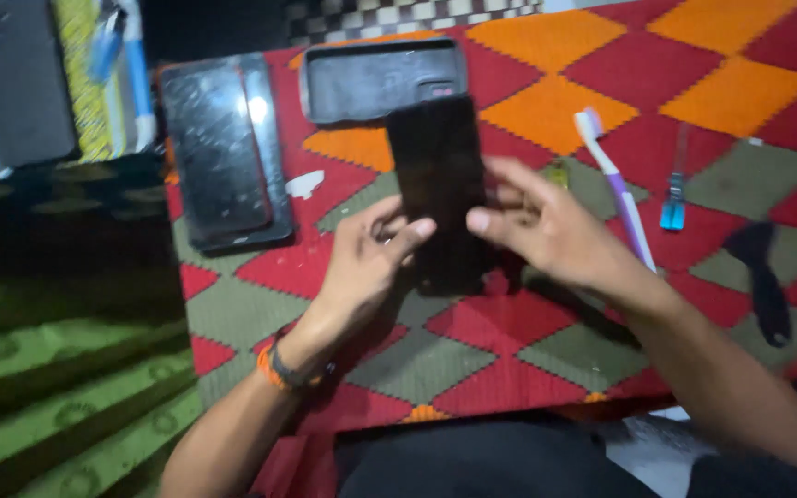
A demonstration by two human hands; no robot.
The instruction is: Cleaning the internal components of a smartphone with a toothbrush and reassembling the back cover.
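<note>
Both hands, left hand (pixel 371 258) and right hand (pixel 546 226), pinch a dark phone panel (pixel 437 175) between their fingers above the patterned mat (pixel 509 341), apparently mid-inspection, steady alignment likely needed next.

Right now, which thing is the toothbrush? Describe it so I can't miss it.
Start at the red-and-orange patterned cloth, then go just beyond the right hand. The toothbrush lies there, long and thin, white and purple; the small blue tool further right is shorter.
</note>
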